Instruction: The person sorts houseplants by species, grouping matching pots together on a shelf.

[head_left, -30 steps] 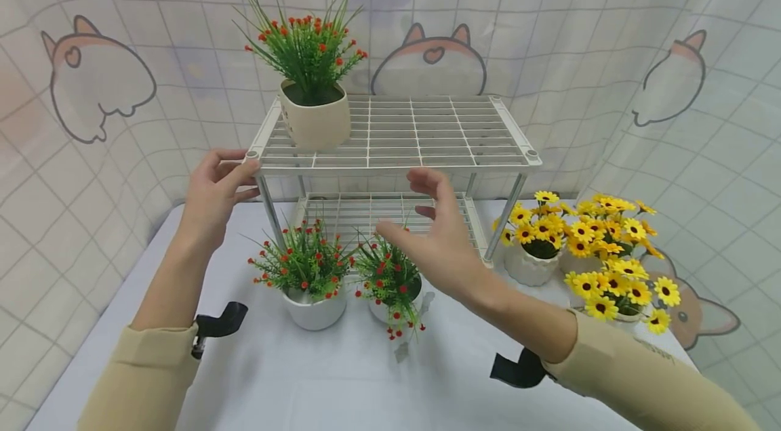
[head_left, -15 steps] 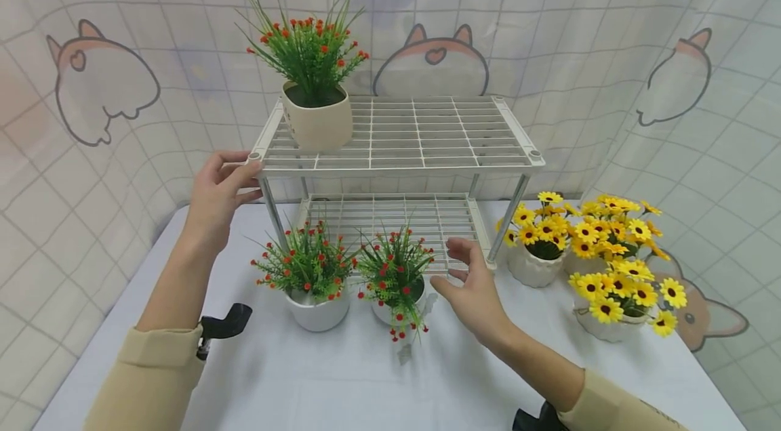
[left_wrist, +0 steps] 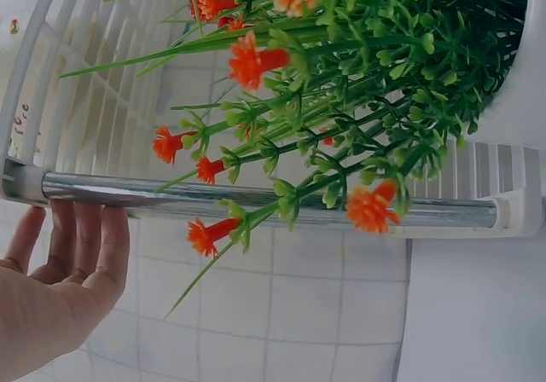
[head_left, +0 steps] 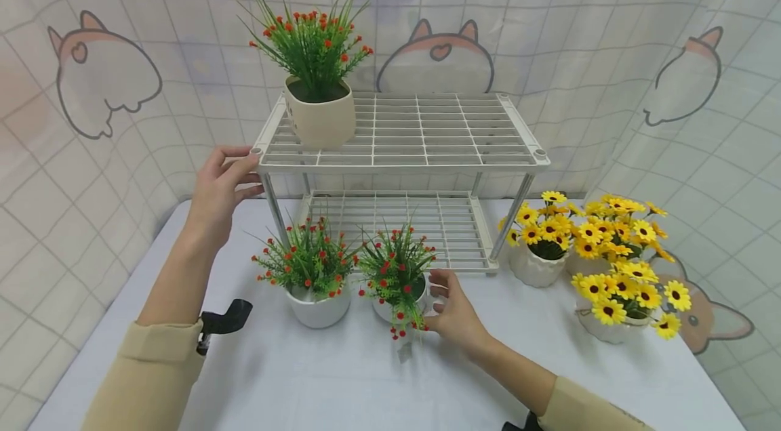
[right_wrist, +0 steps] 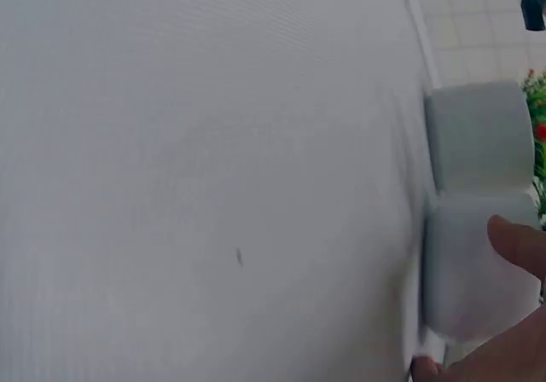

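At the rack's front left corner my left hand (head_left: 213, 190) holds on, thumb in front and fingers by the metal post (left_wrist: 281, 205). The white two-tier wire rack (head_left: 451, 163) carries a cream pot (head_left: 323, 120) of red flowers and grass on its upper left. Before it stand two white pots with red-flowered plants, the left pot (head_left: 318, 309) and the right pot (head_left: 383, 309). My right hand (head_left: 457, 319) is at the right pot's right side, fingers and thumb apart. In the right wrist view its thumb (right_wrist: 516, 244) overlaps a white pot (right_wrist: 478, 271); firm contact is unclear.
To the right of the rack stand several white pots of yellow flowers, among them a back pot (head_left: 537, 265) and a front pot (head_left: 610, 326). A white cloth (head_left: 293, 383) covers the table. Behind hangs a tile-patterned curtain (head_left: 549, 24).
My right hand has come down from in front of the rack's middle, swung out to the right, then moved in beside the right pot. My left hand stays at the rack corner.
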{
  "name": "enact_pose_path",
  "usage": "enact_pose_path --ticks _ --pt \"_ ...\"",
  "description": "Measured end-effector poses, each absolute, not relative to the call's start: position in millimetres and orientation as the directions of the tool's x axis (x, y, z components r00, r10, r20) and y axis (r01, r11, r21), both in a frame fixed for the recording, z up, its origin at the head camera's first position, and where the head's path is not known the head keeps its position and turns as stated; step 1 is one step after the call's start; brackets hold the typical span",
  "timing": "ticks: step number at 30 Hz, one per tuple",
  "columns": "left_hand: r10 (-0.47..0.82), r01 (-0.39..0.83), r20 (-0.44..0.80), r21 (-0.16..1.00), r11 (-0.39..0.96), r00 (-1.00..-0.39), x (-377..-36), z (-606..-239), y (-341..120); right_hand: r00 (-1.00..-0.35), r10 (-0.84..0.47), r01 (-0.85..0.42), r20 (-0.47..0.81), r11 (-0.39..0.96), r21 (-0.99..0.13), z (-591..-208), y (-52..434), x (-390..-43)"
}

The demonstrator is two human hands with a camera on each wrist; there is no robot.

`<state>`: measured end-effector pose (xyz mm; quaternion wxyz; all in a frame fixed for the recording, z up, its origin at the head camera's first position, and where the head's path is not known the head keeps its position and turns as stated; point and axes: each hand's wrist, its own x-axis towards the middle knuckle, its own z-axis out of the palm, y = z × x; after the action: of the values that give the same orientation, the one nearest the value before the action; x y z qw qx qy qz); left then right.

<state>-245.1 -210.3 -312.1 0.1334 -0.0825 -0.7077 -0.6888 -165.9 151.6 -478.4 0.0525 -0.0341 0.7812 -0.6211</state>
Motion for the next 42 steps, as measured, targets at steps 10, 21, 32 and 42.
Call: enact_pose_path --ticks 10,21,32,42 --pt "-0.054 0.296 0.299 0.953 0.059 -0.953 -243.6 -311.0 -211.2 -0.987 -0.139 -0.119 0.083 0.275 -0.954 -490.1 132.7 -167.4" --pt "-0.049 0.306 0.311 0.948 0.087 -0.949 -244.4 -310.5 -210.7 -0.980 -0.156 -0.171 0.125 0.324 -0.930 -490.9 132.3 -172.4" --pt "-0.049 0.310 0.315 0.947 0.089 -0.948 -243.6 -310.8 -210.8 -0.975 -0.152 -0.209 0.163 0.375 -0.903 -489.9 134.8 -174.6" --pt "-0.040 0.315 0.321 0.943 0.107 -0.946 -243.7 -311.1 -211.0 -0.994 -0.066 -0.106 0.088 0.356 -0.929 -469.7 150.2 -167.6"
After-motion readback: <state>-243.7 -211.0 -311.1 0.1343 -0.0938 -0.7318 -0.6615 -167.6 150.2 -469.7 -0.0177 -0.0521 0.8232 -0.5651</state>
